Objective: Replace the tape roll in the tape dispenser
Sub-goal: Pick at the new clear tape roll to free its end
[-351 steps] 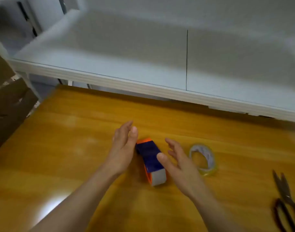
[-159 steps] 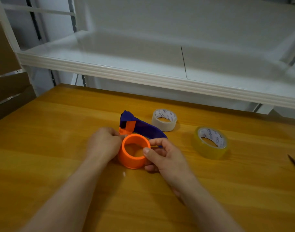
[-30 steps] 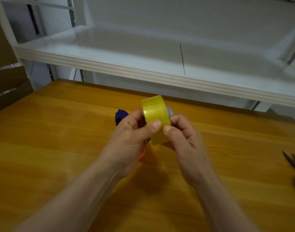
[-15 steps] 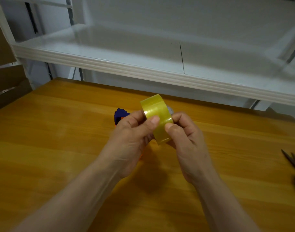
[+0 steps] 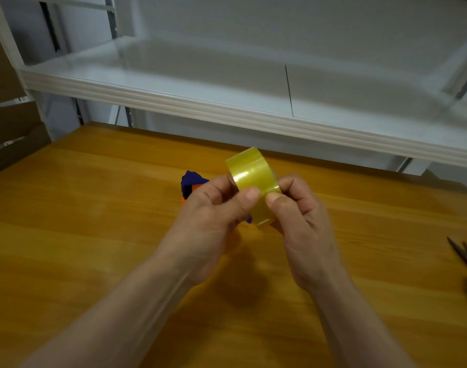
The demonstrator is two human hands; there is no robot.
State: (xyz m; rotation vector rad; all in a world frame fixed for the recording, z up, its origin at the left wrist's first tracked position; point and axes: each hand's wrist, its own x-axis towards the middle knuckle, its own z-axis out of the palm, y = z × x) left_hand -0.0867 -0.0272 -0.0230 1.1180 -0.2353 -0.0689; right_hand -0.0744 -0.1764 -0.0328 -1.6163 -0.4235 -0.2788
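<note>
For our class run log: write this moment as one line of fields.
left hand: grips yellow tape roll; right hand: pinches it; tape dispenser: on table, partly hidden behind hands; step: roll not yet loaded

A wooden table with warm orange-yellow grain fills the lower half of the view. Dark scissors lie on it at the far right, blades pointing away, handles partly cut off by the edge. Behind the table runs a white shelf with a ribbed front lip and a thin dark seam across its surface. Brown cardboard stands at the left, beside a white upright post.
</note>
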